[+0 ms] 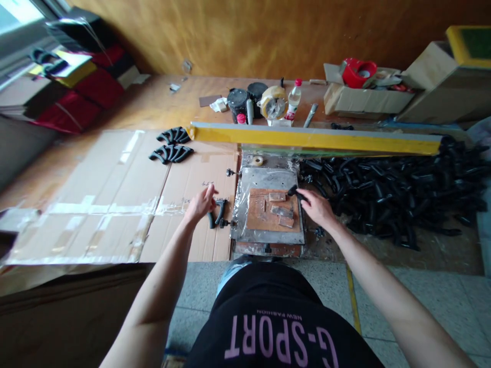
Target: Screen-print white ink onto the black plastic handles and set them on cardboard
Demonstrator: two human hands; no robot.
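Observation:
My left hand (200,203) rests on the cardboard sheet (115,204), its fingers closed over curved black plastic parts (218,212) lying just left of the metal plate. My right hand (317,208) is at the right edge of the metal plate (268,179) and pinches a black plastic part (295,192). On the plate lies a brown board (261,217) with small wooden blocks (282,210). A yellow-edged screen frame (314,138) is raised above the plate's far side.
A big heap of black plastic parts (399,189) lies right of the plate. Two fanned stacks of black parts (171,145) lie on the cardboard at the back. Jars, tape rolls, a bottle (294,99) and cardboard boxes (364,99) stand near the wall.

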